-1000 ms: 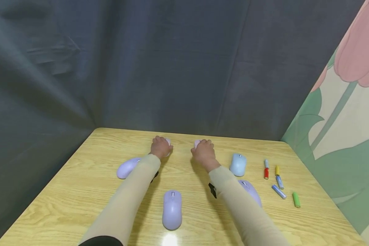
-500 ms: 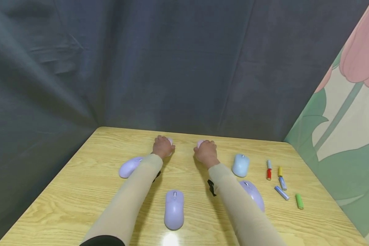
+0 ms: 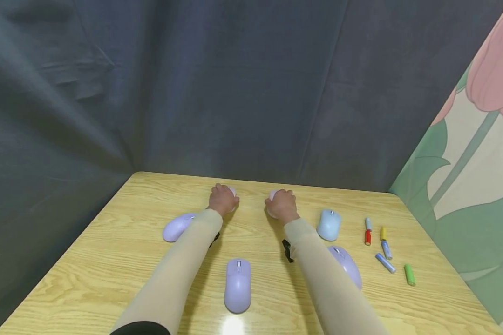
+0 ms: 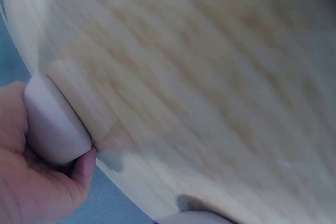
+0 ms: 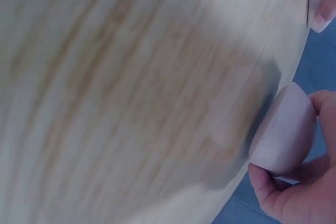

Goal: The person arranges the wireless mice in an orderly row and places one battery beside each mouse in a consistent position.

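Almost nothing changes since one second ago: fingers of the left hand (image 3: 223, 200) pinch a smooth, rounded pale-pink object (image 4: 55, 121), those of the right hand (image 3: 282, 205) a similar pale-pink object (image 5: 287, 132), near the wood-grained tabletop's (image 3: 109, 260) far edge; both holds seem steady.

1. Your left hand (image 4: 39, 190) grips a smooth, rounded pale object (image 4: 55, 121).
2. The flat side of what you hold faces the wood-grain table (image 4: 210, 93).
3. A second pale shape (image 4: 195, 218) shows partly at bottom.
4. Past the table's edge is a blue-grey surface (image 4: 118, 199).
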The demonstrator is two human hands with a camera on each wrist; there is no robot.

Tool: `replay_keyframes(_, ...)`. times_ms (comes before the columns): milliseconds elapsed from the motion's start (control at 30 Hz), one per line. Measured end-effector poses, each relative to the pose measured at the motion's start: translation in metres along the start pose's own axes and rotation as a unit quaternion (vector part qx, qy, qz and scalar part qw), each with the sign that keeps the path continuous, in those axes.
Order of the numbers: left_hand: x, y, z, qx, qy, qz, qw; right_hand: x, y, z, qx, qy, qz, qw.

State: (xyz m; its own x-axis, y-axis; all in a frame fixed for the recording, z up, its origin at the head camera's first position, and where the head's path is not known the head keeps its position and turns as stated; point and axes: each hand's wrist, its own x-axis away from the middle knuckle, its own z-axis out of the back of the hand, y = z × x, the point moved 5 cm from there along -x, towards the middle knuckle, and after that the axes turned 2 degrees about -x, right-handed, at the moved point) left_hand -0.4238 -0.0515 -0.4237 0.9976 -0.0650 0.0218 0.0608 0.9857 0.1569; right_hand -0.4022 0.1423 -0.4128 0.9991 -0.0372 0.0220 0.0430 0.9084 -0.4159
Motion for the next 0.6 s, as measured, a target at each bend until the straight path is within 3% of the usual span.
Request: replay_keyframes(600, 0.0026, 0.0040, -0.0016, -0.009, -0.001, 0.001, 1.0000, 0.0011, 0.0012, -0.0047, 0.021, 0.000, 0.006, 0.9998)
